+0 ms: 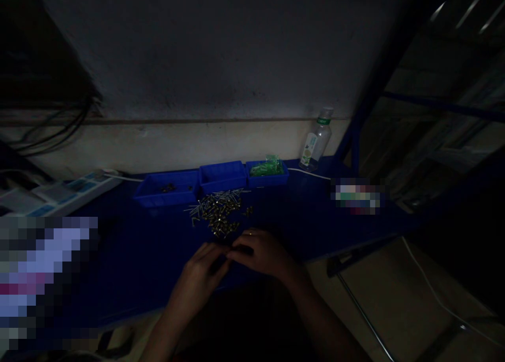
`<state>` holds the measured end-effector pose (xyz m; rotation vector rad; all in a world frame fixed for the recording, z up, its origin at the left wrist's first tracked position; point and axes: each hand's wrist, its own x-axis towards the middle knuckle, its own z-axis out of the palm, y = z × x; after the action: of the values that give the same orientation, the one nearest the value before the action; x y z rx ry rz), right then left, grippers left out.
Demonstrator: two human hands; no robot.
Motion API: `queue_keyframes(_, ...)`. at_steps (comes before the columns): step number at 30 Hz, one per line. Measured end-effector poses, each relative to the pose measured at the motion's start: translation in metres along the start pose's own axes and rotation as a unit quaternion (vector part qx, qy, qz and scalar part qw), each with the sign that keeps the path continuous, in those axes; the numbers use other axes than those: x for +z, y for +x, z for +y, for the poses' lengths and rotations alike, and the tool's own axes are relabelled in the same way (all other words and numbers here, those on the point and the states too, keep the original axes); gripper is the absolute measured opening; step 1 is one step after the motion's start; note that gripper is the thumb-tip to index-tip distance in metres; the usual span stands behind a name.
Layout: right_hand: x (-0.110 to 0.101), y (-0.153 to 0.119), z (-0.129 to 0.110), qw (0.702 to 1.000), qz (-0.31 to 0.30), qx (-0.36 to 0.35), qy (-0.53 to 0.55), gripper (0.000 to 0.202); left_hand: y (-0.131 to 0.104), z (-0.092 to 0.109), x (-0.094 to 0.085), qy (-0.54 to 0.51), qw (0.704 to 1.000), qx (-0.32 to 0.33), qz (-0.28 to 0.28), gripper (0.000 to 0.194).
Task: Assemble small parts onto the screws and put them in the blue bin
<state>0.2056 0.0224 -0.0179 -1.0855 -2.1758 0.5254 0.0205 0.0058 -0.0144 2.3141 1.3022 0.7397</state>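
Observation:
My left hand (205, 270) and my right hand (258, 251) meet at the fingertips low over the blue table (138, 257). Both are closed in a pinch. Whatever lies between the fingertips is too small and dark to make out. A ring sits on a finger of the right hand. Just beyond the fingers is a pile of small brass-coloured metal pieces (221, 214), which look like screws or rivets. Thin silvery pins (229, 194) lie along its far and left sides. A few loose brass pieces (248, 211) rest to the right of the pile.
Behind the pile stand three blue trays: the left tray (168, 198) holds a few small pieces, then a middle tray (223, 182), then a right tray (272, 182) with green plastic bags (268, 167). A clear bottle (315, 143) stands back right. A white power strip (74, 196) lies left.

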Motion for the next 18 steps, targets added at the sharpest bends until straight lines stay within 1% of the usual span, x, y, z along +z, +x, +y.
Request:
queue_keyframes(3,0.0010,0.0001,0.0000,1.000,-0.008,-0.014,-0.023,0.020,0.0001,-0.0004,0.0001,0.003,1.000,-0.005,-0.012,0.012)
queue_keyframes(6,0.0009,0.0003,-0.0008,0.999,-0.009,-0.022,-0.039,0.019,0.0007,0.0000,-0.0001,0.007,1.000,-0.008,-0.010,0.013)
queue_keyframes(9,-0.0005,0.0004,-0.0025,0.999,-0.003,-0.017,-0.043,0.012,0.0017,0.0009,0.0001,0.009,1.000,-0.008,-0.007,0.012)
queue_keyframes(11,-0.0018,0.0004,-0.0032,0.999,-0.006,-0.012,-0.035,0.008,0.0020,0.0018,0.0002,0.010,1.000,-0.012,-0.006,0.013)
queue_keyframes(14,-0.0035,0.0007,-0.0028,1.000,-0.007,-0.004,-0.010,0.008,0.0016,0.0034,-0.0001,0.002,1.000,-0.020,-0.002,0.016)
queue_keyframes(18,-0.0041,0.0006,0.0005,0.999,0.004,0.006,0.042,0.007,0.0008,0.0038,-0.0010,-0.023,0.999,-0.032,0.022,0.018)
